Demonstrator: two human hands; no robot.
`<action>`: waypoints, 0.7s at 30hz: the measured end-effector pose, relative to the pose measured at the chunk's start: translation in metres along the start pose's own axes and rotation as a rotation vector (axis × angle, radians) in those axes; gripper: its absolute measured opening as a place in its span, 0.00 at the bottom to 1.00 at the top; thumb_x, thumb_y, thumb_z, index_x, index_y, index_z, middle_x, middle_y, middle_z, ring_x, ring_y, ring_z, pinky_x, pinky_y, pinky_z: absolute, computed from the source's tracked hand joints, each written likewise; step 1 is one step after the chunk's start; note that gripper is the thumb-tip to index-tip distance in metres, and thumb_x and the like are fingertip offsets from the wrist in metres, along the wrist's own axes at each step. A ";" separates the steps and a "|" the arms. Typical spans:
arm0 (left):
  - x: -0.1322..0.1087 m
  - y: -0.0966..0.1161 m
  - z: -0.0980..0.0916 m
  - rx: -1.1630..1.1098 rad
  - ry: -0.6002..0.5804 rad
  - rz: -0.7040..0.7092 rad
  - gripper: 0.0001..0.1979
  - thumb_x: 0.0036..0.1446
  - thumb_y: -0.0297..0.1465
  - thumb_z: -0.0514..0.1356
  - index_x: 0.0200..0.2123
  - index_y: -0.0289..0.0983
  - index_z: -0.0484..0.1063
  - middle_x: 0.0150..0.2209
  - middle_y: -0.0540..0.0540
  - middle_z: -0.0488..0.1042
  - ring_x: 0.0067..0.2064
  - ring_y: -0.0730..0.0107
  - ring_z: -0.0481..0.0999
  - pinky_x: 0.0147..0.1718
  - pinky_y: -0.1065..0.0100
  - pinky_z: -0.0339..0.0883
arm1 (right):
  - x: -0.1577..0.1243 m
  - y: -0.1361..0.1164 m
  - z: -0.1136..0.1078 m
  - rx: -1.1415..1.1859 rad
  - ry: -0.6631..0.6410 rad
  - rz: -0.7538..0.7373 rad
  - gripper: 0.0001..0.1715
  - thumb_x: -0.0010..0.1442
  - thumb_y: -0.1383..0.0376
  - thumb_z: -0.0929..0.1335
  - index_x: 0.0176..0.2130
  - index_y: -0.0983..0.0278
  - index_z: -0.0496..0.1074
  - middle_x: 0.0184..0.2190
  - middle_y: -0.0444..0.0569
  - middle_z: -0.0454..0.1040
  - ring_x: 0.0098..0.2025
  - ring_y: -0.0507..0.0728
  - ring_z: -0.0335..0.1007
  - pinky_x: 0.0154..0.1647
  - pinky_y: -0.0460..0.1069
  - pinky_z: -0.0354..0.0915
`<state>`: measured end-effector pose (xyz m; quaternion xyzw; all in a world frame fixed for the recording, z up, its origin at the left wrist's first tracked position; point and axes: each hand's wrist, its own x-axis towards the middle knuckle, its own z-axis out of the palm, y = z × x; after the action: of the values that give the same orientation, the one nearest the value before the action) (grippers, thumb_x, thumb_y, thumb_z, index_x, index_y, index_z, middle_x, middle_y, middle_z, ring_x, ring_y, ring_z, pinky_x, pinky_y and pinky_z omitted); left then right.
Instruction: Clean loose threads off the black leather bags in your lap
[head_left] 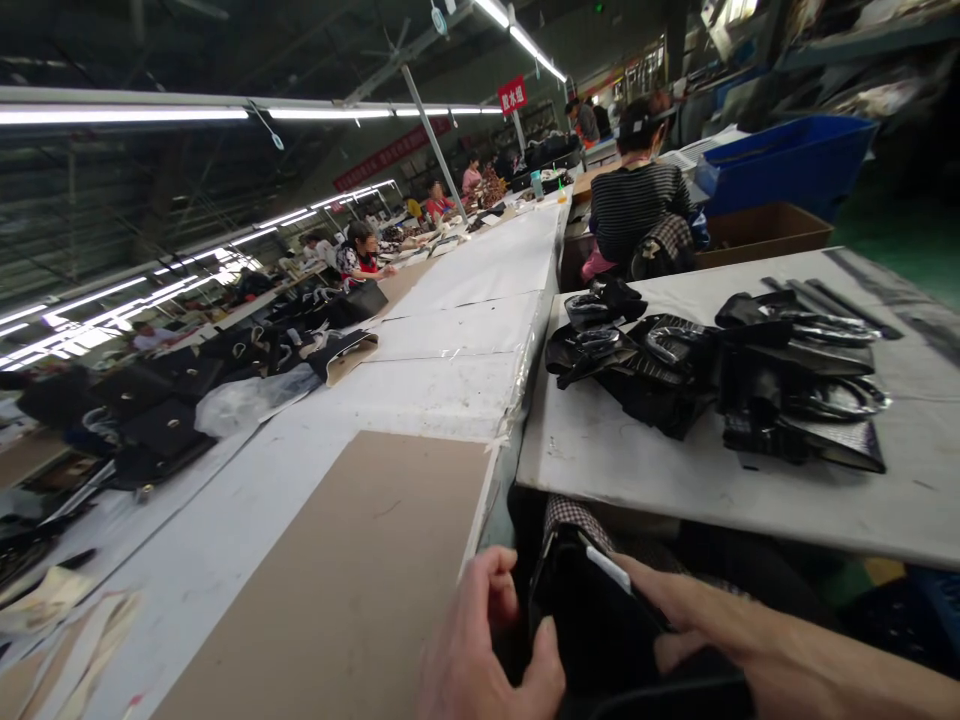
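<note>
At the bottom of the head view my left hand (484,650) is curled around the left side of a black bag (592,620), thumb and fingers closed on its edge. My right hand (679,610) lies along the bag's right side, its index finger stretched toward a small white tag (609,570) near the bag's top. The bag sits low, below the table edge, against checked fabric (574,515). Its lower part is cut off by the frame.
A long white worktable (450,340) with a brown board (360,570) runs left. A grey table (622,450) on the right carries a pile of black bag parts (720,375). Black bags (157,400) line the far left. A seated person in stripes (637,205) and a blue bin (787,160) are beyond.
</note>
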<state>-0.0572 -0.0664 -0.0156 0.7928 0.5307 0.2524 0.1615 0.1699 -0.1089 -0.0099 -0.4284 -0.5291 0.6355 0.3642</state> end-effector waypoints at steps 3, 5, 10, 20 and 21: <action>0.025 0.010 -0.014 -0.024 -0.086 0.324 0.28 0.50 0.24 0.60 0.55 0.41 0.62 0.52 0.41 0.67 0.53 0.58 0.70 0.52 0.59 0.69 | 0.004 0.019 0.012 -0.108 0.125 -0.018 0.32 0.49 0.70 0.64 0.54 0.57 0.71 0.38 0.44 0.78 0.38 0.61 0.75 0.41 0.49 0.71; 0.042 0.019 -0.017 -0.066 -0.232 0.504 0.23 0.52 0.21 0.59 0.51 0.41 0.65 0.56 0.41 0.64 0.59 0.57 0.64 0.57 0.57 0.65 | 0.009 0.039 0.020 -0.173 0.193 -0.060 0.37 0.46 0.71 0.64 0.56 0.57 0.69 0.40 0.45 0.78 0.39 0.61 0.76 0.42 0.50 0.71; 0.063 0.029 -0.010 -0.069 -0.432 0.731 0.12 0.56 0.16 0.53 0.35 0.38 0.67 0.51 0.43 0.68 0.60 0.60 0.62 0.58 0.59 0.63 | 0.016 0.060 0.032 -0.215 0.277 -0.053 0.36 0.48 0.71 0.62 0.57 0.64 0.69 0.40 0.46 0.78 0.44 0.61 0.75 0.45 0.49 0.69; 0.053 0.013 -0.014 -0.002 -0.450 0.811 0.09 0.59 0.20 0.54 0.27 0.35 0.67 0.33 0.46 0.71 0.39 0.65 0.68 0.39 0.61 0.61 | 0.013 0.066 0.033 -0.125 0.460 0.053 0.28 0.53 0.61 0.62 0.52 0.65 0.73 0.34 0.47 0.79 0.37 0.59 0.77 0.39 0.47 0.70; 0.052 0.014 -0.015 -0.011 -0.472 0.790 0.09 0.59 0.21 0.54 0.28 0.35 0.67 0.35 0.46 0.71 0.40 0.65 0.68 0.41 0.61 0.62 | 0.013 0.068 0.033 -0.140 0.464 0.043 0.27 0.54 0.60 0.62 0.51 0.64 0.74 0.33 0.46 0.79 0.36 0.59 0.77 0.38 0.46 0.70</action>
<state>-0.0391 -0.0241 0.0163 0.9693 0.1354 0.1097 0.1735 0.1335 -0.1206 -0.0760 -0.5982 -0.4646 0.4896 0.4320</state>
